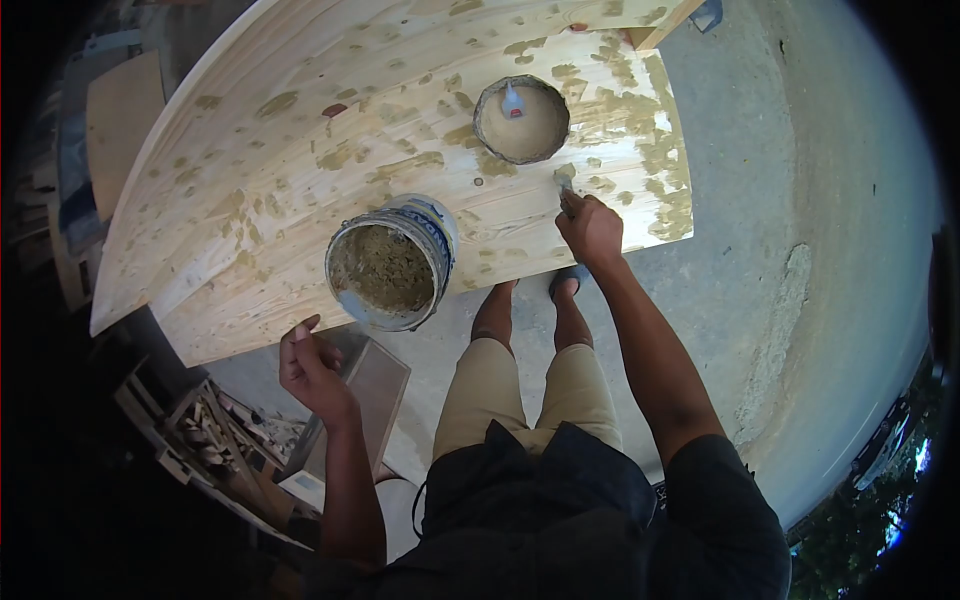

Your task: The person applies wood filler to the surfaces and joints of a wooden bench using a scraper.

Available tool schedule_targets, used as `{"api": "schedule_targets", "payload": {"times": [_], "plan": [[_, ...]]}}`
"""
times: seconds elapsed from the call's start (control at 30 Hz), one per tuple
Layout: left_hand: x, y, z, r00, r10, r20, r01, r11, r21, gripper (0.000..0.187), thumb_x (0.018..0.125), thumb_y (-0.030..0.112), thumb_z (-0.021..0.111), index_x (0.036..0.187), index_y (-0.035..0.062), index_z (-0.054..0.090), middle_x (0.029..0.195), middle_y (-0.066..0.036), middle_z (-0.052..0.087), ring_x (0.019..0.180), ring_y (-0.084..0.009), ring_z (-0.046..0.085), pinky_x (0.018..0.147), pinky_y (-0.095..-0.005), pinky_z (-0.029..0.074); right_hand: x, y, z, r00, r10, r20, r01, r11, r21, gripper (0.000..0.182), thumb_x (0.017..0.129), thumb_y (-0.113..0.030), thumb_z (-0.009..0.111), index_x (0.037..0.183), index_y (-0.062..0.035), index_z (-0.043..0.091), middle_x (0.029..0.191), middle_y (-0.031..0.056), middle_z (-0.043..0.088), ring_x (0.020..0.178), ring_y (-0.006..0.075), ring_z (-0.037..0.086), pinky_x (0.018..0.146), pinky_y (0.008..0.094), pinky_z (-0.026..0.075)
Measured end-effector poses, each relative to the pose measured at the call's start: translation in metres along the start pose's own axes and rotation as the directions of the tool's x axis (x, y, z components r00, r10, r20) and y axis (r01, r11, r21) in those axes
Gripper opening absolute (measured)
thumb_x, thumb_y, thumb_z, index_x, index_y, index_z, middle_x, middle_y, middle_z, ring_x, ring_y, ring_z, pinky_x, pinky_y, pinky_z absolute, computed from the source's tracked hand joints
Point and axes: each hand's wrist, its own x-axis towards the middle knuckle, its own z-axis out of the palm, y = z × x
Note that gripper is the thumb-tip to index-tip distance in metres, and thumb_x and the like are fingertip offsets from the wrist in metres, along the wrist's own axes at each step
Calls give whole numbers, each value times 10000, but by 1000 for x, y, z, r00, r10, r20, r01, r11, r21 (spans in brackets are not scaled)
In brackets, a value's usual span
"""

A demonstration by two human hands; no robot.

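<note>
My right hand (591, 230) is closed round a putty knife (566, 188), whose blade lies at a greenish-brown patch on the pale wooden panel (520, 235). To its upper left, a round dish (540, 135) of light paste holds a small bottle (513, 101) with a red part. A bucket (440, 222) with brown filler inside stands at the panel's near edge. My left hand (311, 368) hangs just off that edge, left of and below the bucket, with its fingers curled. Whether it holds anything small cannot be made out.
Many filler patches dot the panel. Below its left side are a box (375, 400) and a pile of wood scraps (235, 430). Concrete floor (740, 300) runs along the right, and my feet stand under the near edge.
</note>
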Motion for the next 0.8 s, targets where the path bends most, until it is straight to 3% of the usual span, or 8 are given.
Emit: {"api": "schedule_targets", "payload": {"times": [0.13,0.27,0.3,0.33,0.43,0.6,0.77,0.8], "plan": [[58,-85,14,918,230,-323,-147,954,262,329,1015,272,500,1161,1,619,806,-51,633,770,-167,585,742,-308,471,17,-1,18,997,-32,-63,32,999,4,370,858,-200,522,1189,-124,668,888,164,678,797,335,686,749,435,539],[70,-129,22,969,229,-90,-185,918,351,370,1026,306,478,1206,-2,580,932,-122,672,883,-249,605,865,-360,467,9,5,8,992,4,129,8,996,-92,427,774,-251,627,1185,-150,679,917,169,695,802,332,691,735,450,550],[69,-121,29,994,104,-14,-93,930,355,373,1025,315,479,1192,-3,578,952,-143,677,899,-251,612,860,-351,466,9,3,-4,968,47,245,-25,995,-93,434,763,-275,632,1175,-147,684,926,170,697,808,337,690,742,457,549],[67,-115,38,998,-23,57,0,932,363,376,1024,323,480,1179,-5,576,972,-163,683,914,-253,618,856,-341,465,12,8,-5,987,44,152,-38,998,-41,456,750,-325,639,1167,-148,691,933,181,698,825,347,685,758,461,543],[61,-118,57,995,67,-68,-47,965,259,405,1022,368,476,1107,-8,599,979,-153,665,904,-213,586,871,-317,442,24,13,-5,989,15,-144,-2,996,90,405,799,-272,596,1163,-128,701,882,177,694,827,350,679,766,443,536],[68,-122,59,993,25,-118,9,960,279,418,1018,387,482,1081,-6,610,954,-140,667,883,-216,588,855,-327,450,4,14,12,984,8,175,18,989,-146,404,827,-256,579,1201,-141,680,888,177,690,808,337,682,736,445,538],[67,-129,63,983,49,-175,-8,973,230,403,1023,373,482,1055,-8,608,907,-132,653,843,-214,576,832,-341,452,7,1,1,999,-15,-42,16,999,36,419,818,-242,582,1220,-164,672,909,179,690,791,339,683,732,443,542],[69,-134,62,962,204,-182,-130,927,351,382,1025,349,482,997,-14,599,840,-133,626,778,-213,551,772,-350,449,9,1,4,992,-22,-126,34,995,95,432,810,-239,588,1229,-168,667,921,177,690,787,337,684,734,440,544]]}}
